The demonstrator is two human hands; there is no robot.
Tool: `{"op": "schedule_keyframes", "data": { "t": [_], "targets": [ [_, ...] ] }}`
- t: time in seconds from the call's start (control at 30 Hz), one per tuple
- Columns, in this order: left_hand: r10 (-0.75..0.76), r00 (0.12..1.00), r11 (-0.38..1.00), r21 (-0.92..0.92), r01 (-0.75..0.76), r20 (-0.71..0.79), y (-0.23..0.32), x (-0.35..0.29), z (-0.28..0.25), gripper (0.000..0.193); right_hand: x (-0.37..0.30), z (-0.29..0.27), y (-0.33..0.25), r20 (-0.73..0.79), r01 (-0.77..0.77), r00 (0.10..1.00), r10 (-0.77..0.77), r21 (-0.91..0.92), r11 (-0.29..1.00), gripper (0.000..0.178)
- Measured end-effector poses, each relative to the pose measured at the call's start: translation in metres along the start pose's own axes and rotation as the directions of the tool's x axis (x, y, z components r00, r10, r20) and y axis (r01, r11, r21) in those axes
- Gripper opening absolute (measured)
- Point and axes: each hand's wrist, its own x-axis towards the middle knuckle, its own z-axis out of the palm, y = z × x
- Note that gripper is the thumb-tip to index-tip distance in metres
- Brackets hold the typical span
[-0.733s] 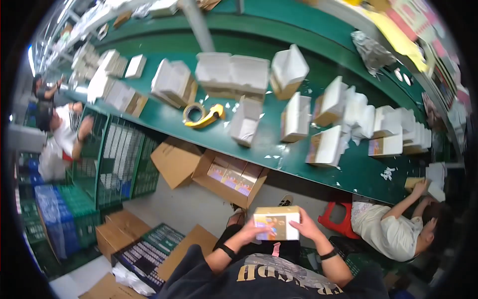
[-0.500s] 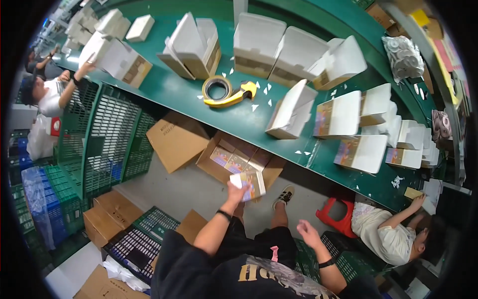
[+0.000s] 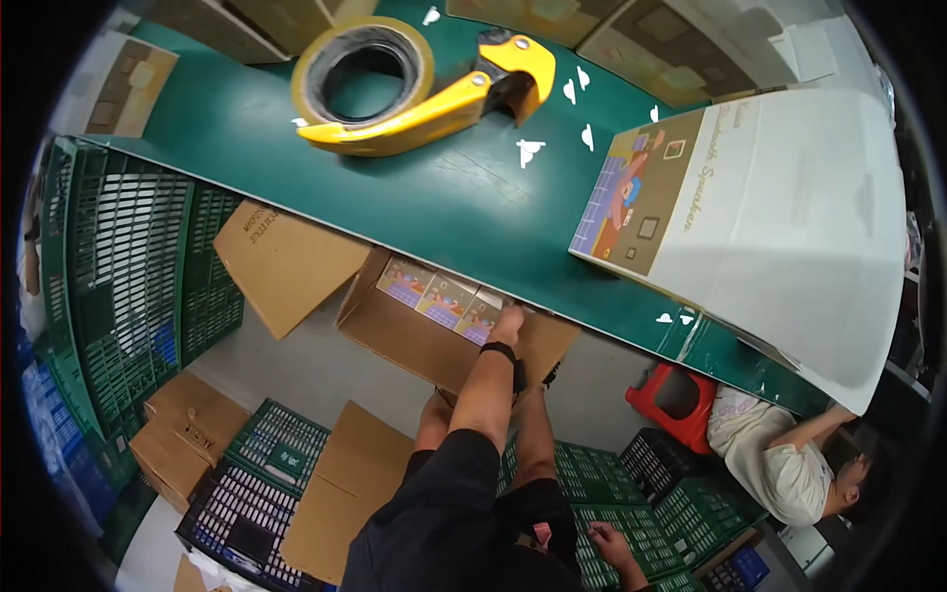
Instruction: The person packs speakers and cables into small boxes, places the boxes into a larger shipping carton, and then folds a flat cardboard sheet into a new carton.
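My left hand [image 3: 508, 324] is down inside an open brown carton [image 3: 404, 340] below the table edge. It rests at the right end of a row of small printed boxes [image 3: 441, 299]. Its fingers are mostly hidden, so whether they grip a box does not show. My right hand [image 3: 612, 546] hangs low beside my leg, holding nothing, its fingers loosely bent and apart from the thumb.
On the green table [image 3: 434, 202] lie a yellow tape dispenser [image 3: 404, 123], white paper scraps and a large white printed box [image 3: 779, 217]. Green crates [image 3: 118, 266] stand left. At right are a red stool [image 3: 671, 405] and a seated person [image 3: 779, 454].
My left hand has carried a small printed box from in front of the carton into it. My right hand has dropped lower. The view has moved closer to the table.
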Motion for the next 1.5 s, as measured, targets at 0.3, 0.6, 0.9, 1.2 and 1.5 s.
{"op": "schedule_keyframes", "data": {
  "t": [0.3, 0.6, 0.9, 1.2, 1.5],
  "targets": [
    [0.094, 0.990, 0.842, 0.521, -0.138, 0.109, 0.053, -0.076, 0.041, 0.069, -0.002, -0.015, -0.042, -0.103, 0.064, 0.992, -0.067, -0.031, 0.997, 0.033],
    [0.268, 0.820, 0.326, 0.754, -0.571, 0.505, 0.207, -0.365, -0.006, 0.037, -0.068, -0.078, -0.257, -0.535, 0.682, 0.502, -0.679, -0.238, 0.692, 0.019],
    [0.252, 0.645, 0.077, 0.649, -0.757, 0.722, 0.253, -0.572, 0.098, 0.027, -0.097, -0.233, -0.376, -0.410, 0.548, -0.083, -0.909, -0.780, 0.302, 0.034],
    [0.479, 0.459, 0.161, 0.439, -0.884, 0.749, 0.203, -0.581, 0.328, 0.047, -0.067, -0.198, -0.366, -0.380, 0.692, 0.073, -0.922, -0.646, 0.321, 0.018],
    [0.541, 0.578, -0.340, 0.787, -0.515, 0.612, 0.195, -0.597, 0.399, 0.044, -0.083, -0.373, -0.342, -0.487, 0.870, 0.338, -0.805, -0.164, 0.464, 0.011]
  ]
}}
